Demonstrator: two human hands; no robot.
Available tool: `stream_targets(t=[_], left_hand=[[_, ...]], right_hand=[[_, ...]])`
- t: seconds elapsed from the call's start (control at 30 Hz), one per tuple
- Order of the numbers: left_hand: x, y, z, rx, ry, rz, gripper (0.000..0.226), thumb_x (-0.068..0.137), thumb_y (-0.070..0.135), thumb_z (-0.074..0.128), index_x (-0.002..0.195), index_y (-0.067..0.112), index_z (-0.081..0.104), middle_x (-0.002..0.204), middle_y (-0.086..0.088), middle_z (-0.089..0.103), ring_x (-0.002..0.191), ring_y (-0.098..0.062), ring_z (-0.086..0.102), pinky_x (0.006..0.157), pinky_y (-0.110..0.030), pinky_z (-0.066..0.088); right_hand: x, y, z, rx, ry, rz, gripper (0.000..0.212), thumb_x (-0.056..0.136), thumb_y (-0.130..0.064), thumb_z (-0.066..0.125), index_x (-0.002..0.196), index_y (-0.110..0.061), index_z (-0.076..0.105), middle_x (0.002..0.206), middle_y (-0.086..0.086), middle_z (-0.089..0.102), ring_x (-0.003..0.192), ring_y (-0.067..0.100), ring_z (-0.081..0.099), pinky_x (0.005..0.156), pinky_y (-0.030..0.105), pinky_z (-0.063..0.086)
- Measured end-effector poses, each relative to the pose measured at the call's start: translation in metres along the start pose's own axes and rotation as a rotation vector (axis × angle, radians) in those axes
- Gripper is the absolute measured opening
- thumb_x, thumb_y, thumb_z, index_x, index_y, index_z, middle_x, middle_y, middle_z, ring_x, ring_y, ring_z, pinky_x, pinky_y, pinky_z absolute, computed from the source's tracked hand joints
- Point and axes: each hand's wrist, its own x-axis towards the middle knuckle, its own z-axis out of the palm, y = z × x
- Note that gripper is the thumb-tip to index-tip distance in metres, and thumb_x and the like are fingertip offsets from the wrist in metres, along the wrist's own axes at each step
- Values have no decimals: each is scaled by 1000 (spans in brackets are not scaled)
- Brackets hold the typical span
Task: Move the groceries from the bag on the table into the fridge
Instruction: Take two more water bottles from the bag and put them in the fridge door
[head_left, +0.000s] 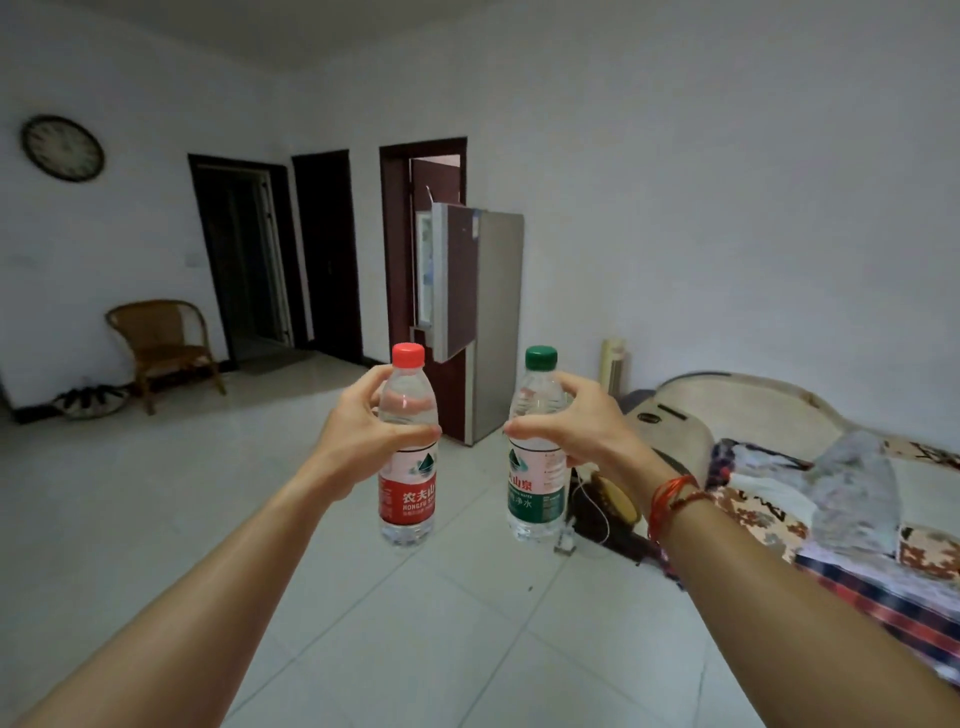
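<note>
Dim, even indoor light fills the room, a faint sheen on the tiled floor (156, 493); wide-angle bowing bends the walls (727, 208) at the edges, and the distant fridge (491, 322) and clock (62, 148) look soft.

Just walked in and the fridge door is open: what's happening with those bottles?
A person holds two water bottles upright, one per hand: the left hand grips the red-capped bottle, the right hand the green-capped bottle. The fridge stands across the room, door open; neither bottle is in it yet.
</note>
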Motion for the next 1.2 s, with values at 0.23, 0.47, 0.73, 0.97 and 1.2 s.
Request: stream_targets(t=[0.23,0.47,0.73,0.97,1.2], left_hand=[[4,-14,-23,7,42,-6,55,69,7,86,105,38,59,93,6,73,82,-6,72,68,-26,55],[22,-25,-27,26,104,-31,56,68,9,87,107,38,59,101,2,73,90,-16,72,76,-37,58],[41,-34,-15,44,136,-47,65,69,9,86,126,23,56,107,-2,71,96,-21,70,86,-50,57],[54,-42,-14,58,161,-66,70,69,10,86,130,20,54,109,-4,71,100,-26,69,90,-56,55],[80,-73,-28,79,190,-94,69,69,11,87,129,22,56,108,-3,71,99,-21,70,90,-52,56]], right_hand=[[25,-11,28,15,-79,-13,42,68,-31,90,102,-29,66,97,0,73,96,27,69,80,52,60],[52,-9,37,36,-123,-26,38,69,-30,89,97,-32,64,95,-2,72,93,25,69,77,48,60],[79,5,35,7,-161,-54,40,65,-36,89,97,-32,66,95,-3,73,96,25,69,76,49,61],[103,9,40,-35,-210,-81,46,69,-37,88,107,-30,64,100,-2,71,100,27,68,78,51,61],[142,14,70,-1,-243,-54,43,64,-36,90,100,-35,66,100,-4,73,97,25,69,73,46,61]])
